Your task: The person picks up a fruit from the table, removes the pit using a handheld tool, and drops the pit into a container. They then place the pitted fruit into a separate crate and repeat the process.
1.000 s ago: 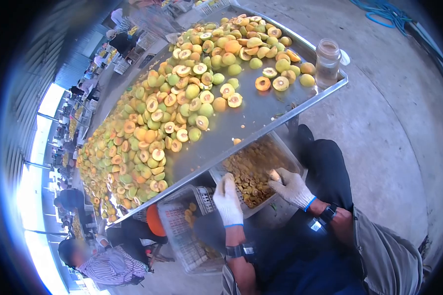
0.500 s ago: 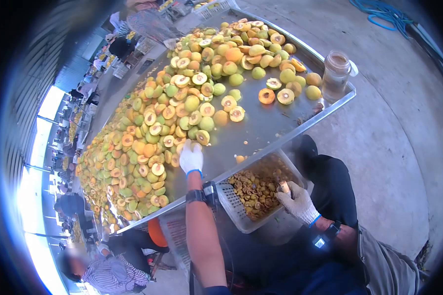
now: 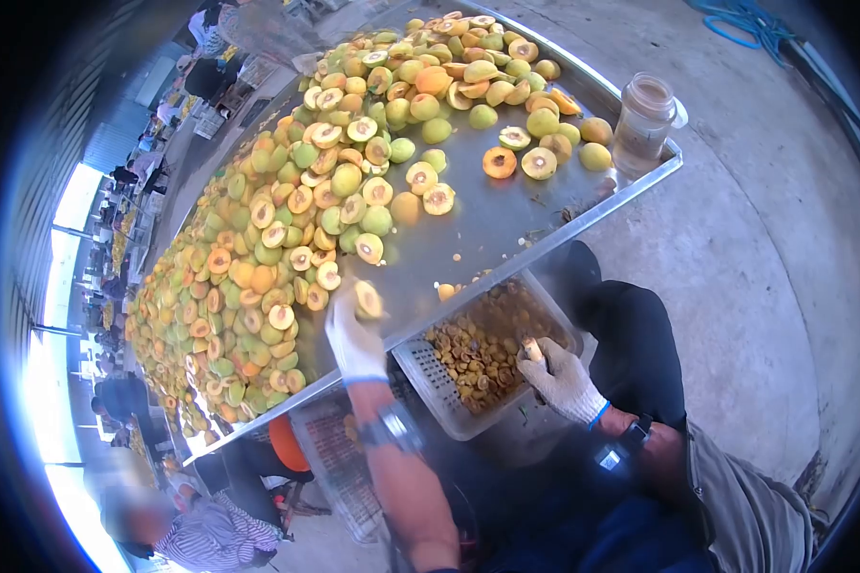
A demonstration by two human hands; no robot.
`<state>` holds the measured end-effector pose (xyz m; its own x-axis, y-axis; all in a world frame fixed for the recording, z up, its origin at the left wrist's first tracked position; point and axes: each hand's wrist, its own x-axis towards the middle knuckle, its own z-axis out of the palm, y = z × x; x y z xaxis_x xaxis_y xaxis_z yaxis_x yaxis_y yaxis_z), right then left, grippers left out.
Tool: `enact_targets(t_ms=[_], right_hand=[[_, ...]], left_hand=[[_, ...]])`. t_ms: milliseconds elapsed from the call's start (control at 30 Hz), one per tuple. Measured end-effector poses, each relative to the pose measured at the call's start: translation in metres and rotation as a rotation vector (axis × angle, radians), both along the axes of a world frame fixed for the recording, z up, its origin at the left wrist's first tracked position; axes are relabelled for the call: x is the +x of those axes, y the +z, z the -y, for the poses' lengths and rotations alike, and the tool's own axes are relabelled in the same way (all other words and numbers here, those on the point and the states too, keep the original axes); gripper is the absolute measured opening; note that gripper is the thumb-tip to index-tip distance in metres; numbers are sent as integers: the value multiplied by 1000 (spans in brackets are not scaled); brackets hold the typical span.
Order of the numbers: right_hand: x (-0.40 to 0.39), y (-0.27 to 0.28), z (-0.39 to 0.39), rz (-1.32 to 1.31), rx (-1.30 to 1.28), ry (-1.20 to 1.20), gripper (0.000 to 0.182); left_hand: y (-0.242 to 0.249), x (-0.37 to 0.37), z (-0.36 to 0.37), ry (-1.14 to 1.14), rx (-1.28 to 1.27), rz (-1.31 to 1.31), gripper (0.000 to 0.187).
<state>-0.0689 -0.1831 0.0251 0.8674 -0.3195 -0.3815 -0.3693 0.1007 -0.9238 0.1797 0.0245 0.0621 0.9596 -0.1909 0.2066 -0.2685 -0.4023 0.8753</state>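
Many halved yellow-green fruits [image 3: 268, 239] lie heaped on a metal table [image 3: 487, 224]. My left hand [image 3: 354, 339], in a white glove and slightly blurred, is closed on a fruit half [image 3: 367, 299] with its cut face showing, over the table's near edge. My right hand [image 3: 561, 384], also gloved, grips a small tool with a light wooden handle [image 3: 532, 351]; its far end is hard to make out. That hand is above the right side of a white basket [image 3: 419, 377] holding brownish pits and scraps [image 3: 478, 368].
A clear jar [image 3: 644, 124] stands at the table's right corner. Another crate [image 3: 339, 468] is below the near edge, beside an orange object [image 3: 289, 443]. A person in a striped top [image 3: 222, 535] sits at the lower left. A blue hose [image 3: 745, 24] lies on the floor.
My left hand has moved back from the pile toward the near edge, now with a fruit half in it. The right hand keeps its tool over the basket. The whole view has shifted slightly.
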Motion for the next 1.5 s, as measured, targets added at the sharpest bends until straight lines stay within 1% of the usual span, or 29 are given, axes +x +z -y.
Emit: enact_targets(t_ms=[33, 67, 100, 133, 167, 200, 267, 300, 400, 467, 600, 633, 667, 767, 867, 967, 1033, 1100, 1167, 1233, 1367, 1400, 1467, 1500], right_hand=[[-2, 4, -2, 33, 1, 10, 24], [-2, 7, -4, 69, 2, 23, 23], [-3, 10, -5, 77, 1, 37, 23], [-5, 12, -5, 90, 38, 98, 24], [-6, 15, -6, 103, 73, 158, 25], [-7, 26, -7, 111, 68, 170, 25], [-13, 51, -8, 73, -79, 370, 33], [-17, 53, -12, 147, -152, 395, 34], [-25, 56, -25, 149, -243, 384, 34], [-28, 56, -29, 150, -288, 365, 35], [-28, 59, -29, 96, -350, 356, 38], [-29, 58, -30, 91, -373, 359, 39], [-29, 61, -30, 90, -374, 356, 39], [-29, 69, -34, 100, -385, 363, 40], [-28, 71, -35, 97, -385, 355, 40], [-26, 77, -33, 30, -402, 431, 44], [-25, 77, -32, 2, -435, 487, 46], [-26, 75, -33, 31, -406, 476, 47], [-26, 77, -33, 62, -378, 464, 47], [-27, 86, -34, 11, -373, 461, 49], [-31, 80, -39, -4, -385, 454, 49], [-31, 80, -38, 3, -376, 456, 49], [-33, 75, -38, 9, -367, 457, 49], [-35, 65, -38, 66, -361, 458, 48]], left_hand=[[12, -31, 11, 5, -306, -213, 31], [25, -58, 17, -74, -487, -417, 31], [27, -91, 23, -86, -1030, -624, 35], [21, -115, 27, -85, -1185, -710, 41], [17, -134, 28, -52, -1237, -802, 40], [15, -152, 29, -62, -1333, -866, 41], [7, -180, 32, 16, -1321, -834, 40], [5, -188, 33, 14, -1329, -832, 40], [2, -204, 39, 36, -1398, -871, 42], [5, -210, 43, 99, -1306, -817, 43], [-4, -211, 44, 88, -1301, -818, 42], [-4, -211, 46, 133, -1246, -808, 40], [-3, -212, 48, 180, -1190, -797, 38], [3, -216, 56, 220, -1190, -764, 37], [-1, -216, 54, 195, -1221, -742, 39], [3, -213, 54, 228, -1163, -770, 41], [12, -214, 58, 257, -1192, -796, 42], [18, -217, 62, 284, -1220, -824, 42], [19, -219, 65, 316, -1185, -798, 43], [18, -218, 66, 303, -1181, -794, 43], [10, -218, 64, 277, -1158, -777, 43], [8, -219, 64, 276, -1157, -777, 43], [5, -221, 63, 245, -1072, -695, 42], [5, -222, 61, 244, -1072, -695, 42]])
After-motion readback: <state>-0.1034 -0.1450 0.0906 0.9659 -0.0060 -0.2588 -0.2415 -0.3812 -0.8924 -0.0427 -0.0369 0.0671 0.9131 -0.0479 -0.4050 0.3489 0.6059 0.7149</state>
